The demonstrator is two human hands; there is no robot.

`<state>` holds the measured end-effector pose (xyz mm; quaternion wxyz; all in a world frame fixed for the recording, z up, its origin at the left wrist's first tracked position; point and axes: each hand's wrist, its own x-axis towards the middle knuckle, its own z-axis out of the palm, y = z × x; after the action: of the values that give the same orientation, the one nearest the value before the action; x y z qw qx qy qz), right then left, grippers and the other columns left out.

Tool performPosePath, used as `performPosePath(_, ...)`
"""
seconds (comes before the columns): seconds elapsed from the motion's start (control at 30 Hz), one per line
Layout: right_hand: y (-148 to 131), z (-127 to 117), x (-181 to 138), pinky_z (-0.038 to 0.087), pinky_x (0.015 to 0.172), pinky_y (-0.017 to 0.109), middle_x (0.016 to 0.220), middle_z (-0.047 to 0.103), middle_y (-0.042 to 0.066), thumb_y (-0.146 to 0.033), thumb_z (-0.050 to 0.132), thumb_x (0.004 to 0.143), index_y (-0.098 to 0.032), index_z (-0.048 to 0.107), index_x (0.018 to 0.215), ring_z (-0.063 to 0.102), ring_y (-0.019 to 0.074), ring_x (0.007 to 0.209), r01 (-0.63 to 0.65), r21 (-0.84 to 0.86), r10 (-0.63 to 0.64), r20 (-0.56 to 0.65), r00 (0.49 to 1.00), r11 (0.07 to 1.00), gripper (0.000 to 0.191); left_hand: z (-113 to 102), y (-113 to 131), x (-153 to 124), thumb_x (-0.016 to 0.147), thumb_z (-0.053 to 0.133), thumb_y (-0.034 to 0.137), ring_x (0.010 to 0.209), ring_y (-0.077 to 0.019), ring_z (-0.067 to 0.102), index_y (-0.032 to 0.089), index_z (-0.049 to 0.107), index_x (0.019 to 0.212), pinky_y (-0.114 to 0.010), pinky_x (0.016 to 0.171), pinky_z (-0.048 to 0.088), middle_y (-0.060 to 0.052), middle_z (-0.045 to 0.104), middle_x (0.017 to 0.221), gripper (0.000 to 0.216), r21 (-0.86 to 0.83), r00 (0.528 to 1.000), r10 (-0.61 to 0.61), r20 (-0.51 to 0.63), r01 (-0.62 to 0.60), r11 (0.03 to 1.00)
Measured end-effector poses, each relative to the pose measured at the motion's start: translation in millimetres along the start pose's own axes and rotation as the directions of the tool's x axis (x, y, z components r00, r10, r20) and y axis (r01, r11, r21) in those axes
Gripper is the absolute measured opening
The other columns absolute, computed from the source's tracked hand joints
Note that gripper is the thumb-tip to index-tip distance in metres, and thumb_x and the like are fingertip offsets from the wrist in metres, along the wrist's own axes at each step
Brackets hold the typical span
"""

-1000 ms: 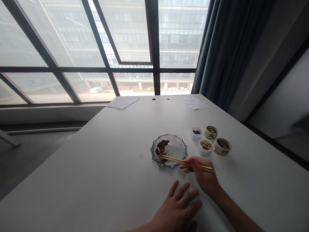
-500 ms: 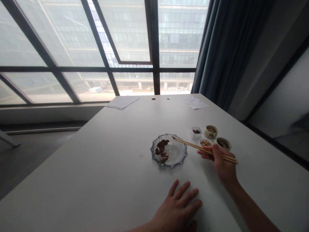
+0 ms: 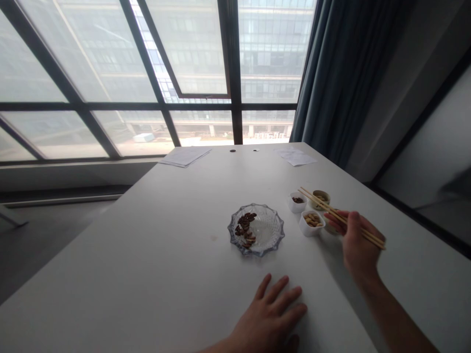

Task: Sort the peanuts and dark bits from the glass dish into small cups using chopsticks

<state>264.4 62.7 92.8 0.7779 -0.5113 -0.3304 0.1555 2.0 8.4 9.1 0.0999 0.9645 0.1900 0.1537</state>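
Observation:
My right hand (image 3: pixel 362 245) is closed around a pair of wooden chopsticks (image 3: pixel 340 217), their tips held near the small cups at the right. A white cup (image 3: pixel 297 207) there has dark brown pieces inside. Closer to me, another white cup (image 3: pixel 311 231) holds pale tan nuts or seeds. Behind the chopsticks stands a round cream cup (image 3: pixel 326 196), and a second round cup is mostly hidden by my right hand. A clear glass dish (image 3: pixel 272 240) with a scalloped rim has dark brown pieces (image 3: pixel 246 229) on its left side. Flat on the table, fingers spread, lies my left hand (image 3: pixel 274 311).
The white table (image 3: pixel 147 255) reaches toward the windows. Papers (image 3: pixel 186 157) lie at its far left corner and more papers (image 3: pixel 297 157) at the far right. Two small round cable holes sit near the far edge. A dark blue curtain (image 3: pixel 338 88) hangs on the right.
My right hand has moved right with the chopsticks, whose tips left the glass dish and are now by the cups. The tan-filled white cup is uncovered. My left hand stays put.

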Motion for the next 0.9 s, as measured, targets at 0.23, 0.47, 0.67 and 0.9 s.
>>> performPosePath(0.23,0.8,0.8,-7.6,0.066,0.057,0.03,0.08,0.08,0.012,-0.058,0.07,0.094,-0.012,0.075,0.09,0.081,0.0259,0.069,-0.003,0.012,0.002,0.059,0.998,1.0,0.047,7.1,-1.9,-1.2,0.108,0.055,0.045,0.149,-0.0339,0.04,0.026,0.053,0.146,-0.063,0.124,0.027,-0.001,0.049,0.16,0.042,-0.014,1.0,0.003,-0.02,-0.004,1.0)
performPosePath(0.47,-4.2,11.5,-37.7,0.065,0.051,0.032,0.065,0.078,0.011,-0.066,0.069,0.091,-0.014,0.078,0.083,0.077,0.025,0.054,-0.133,-0.049,0.141,0.391,0.909,0.99,0.053,11.2,-1.3,-3.0,0.109,0.052,0.044,0.151,-0.0343,0.036,0.027,0.052,0.147,-0.066,0.123,0.026,-0.001,0.046,0.162,0.042,-0.011,1.0,-0.006,-0.006,0.006,1.0)
performPosePath(0.67,-13.8,21.4,-60.2,0.063,0.052,0.029,0.062,0.077,0.01,-0.068,0.064,0.093,-0.016,0.078,0.081,0.075,0.0218,0.052,-0.202,-0.157,0.256,0.556,0.791,0.967,0.055,7.8,-2.2,-3.6,0.11,0.052,0.047,0.15,-0.034,0.039,0.027,0.053,0.146,-0.064,0.122,0.03,0.0,0.047,0.161,0.041,0.027,0.999,0.009,-0.033,-0.009,1.0)
performPosePath(0.9,-8.6,25.7,-68.9,0.065,0.056,0.03,0.068,0.08,0.011,-0.068,0.066,0.092,-0.015,0.079,0.082,0.078,0.0231,0.057,-0.241,-0.153,0.286,0.528,0.8,0.958,0.056,1.8,-1.7,-1.9,0.11,0.054,0.048,0.148,-0.0321,0.043,0.027,0.055,0.144,-0.061,0.122,0.032,0.0,0.05,0.159,0.04,0.044,0.999,0.025,-0.046,-0.023,0.999)
